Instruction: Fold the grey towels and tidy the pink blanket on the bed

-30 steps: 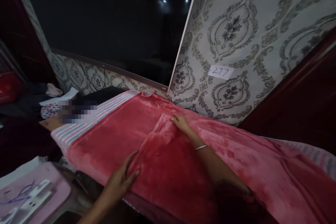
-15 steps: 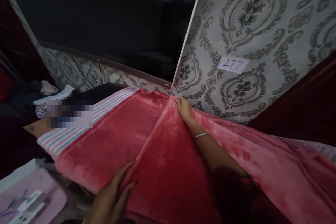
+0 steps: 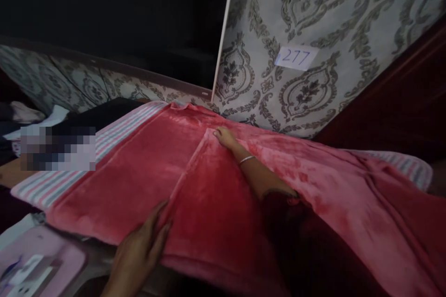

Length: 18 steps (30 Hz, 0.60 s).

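A plush red blanket (image 3: 139, 181) lies spread over a striped sheet (image 3: 52, 181) on a raised surface. One part of it is folded over, with the fold edge running from the near side to the far side. My left hand (image 3: 139, 250) grips the near end of that fold edge, fingers closed on the cloth. My right hand (image 3: 225, 138), a bangle at the wrist, holds the far corner of the folded flap down on the blanket near the wall.
A patterned wall panel with a paper label reading 277 (image 3: 296, 57) stands right behind the blanket. Dark clothes and white cloth (image 3: 52, 118) lie at the far left. A pink tray-like object (image 3: 45, 264) sits at the lower left. Dark red wood (image 3: 400, 97) rises at the right.
My right hand carried the flap's far corner toward the wall and set it down flat. My left hand stayed on the near fold edge. The view tilted downward.
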Each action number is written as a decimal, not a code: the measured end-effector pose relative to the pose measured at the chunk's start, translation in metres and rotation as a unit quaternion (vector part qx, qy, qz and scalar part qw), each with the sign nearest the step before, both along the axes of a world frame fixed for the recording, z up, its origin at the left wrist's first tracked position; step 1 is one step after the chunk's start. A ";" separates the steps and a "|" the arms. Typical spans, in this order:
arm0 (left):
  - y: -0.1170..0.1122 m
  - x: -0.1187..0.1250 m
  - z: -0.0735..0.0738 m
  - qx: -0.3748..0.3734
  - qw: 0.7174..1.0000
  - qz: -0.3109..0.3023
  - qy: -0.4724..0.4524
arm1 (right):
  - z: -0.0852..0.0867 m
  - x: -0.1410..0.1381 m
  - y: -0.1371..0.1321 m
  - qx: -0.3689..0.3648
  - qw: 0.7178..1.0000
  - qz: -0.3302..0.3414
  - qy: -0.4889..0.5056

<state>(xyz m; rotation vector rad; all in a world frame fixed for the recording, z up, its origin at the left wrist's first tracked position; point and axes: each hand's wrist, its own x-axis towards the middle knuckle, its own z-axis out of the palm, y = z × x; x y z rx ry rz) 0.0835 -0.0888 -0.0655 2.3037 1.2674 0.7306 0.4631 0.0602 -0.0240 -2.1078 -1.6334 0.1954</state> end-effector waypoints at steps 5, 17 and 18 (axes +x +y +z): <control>0.002 0.009 0.016 -0.030 0.997 0.020 0.072 | 0.003 0.029 -0.053 0.071 0.994 0.083 0.001; 0.021 0.014 0.024 -0.063 0.988 0.013 0.141 | 0.011 0.068 -0.415 0.097 0.978 -0.144 -0.119; 0.026 0.014 0.022 -0.057 0.989 0.012 0.132 | 0.003 0.062 -0.435 0.095 0.972 -0.169 -0.132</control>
